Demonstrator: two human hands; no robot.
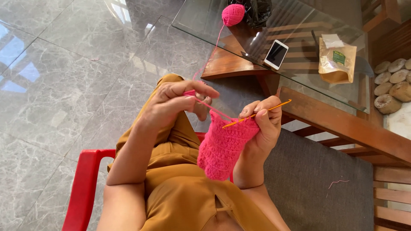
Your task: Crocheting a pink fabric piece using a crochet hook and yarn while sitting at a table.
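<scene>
Crocheting is the work in hand: the right hand (265, 124) is closed around an orange hook (257, 114), thumb and fingers pinching its shaft while also gripping the top edge of a pink crocheted piece (222, 147) that hangs down over the lap. The hook's tip sits at that upper edge, pointing toward the left hand (180, 102). That hand is closed too, its fingers curled with the pink yarn (209, 105) pinched and stretched taut across to the piece. From the left hand the strand runs up to a pink ball (233, 14) resting on a glass table (299, 64), well apart from the hands. A phone (276, 54) and a brown pouch (337, 60) lie on the same glass; a red chair (83, 184) shows under the person.

By my reading a stitch is mid-way along the top row, the hook already at the edge. The next move would seem to call for steady tension from the left fingers while the hook catches the strand and draws it through; whether a loop already sits on the hook is too small to tell
</scene>
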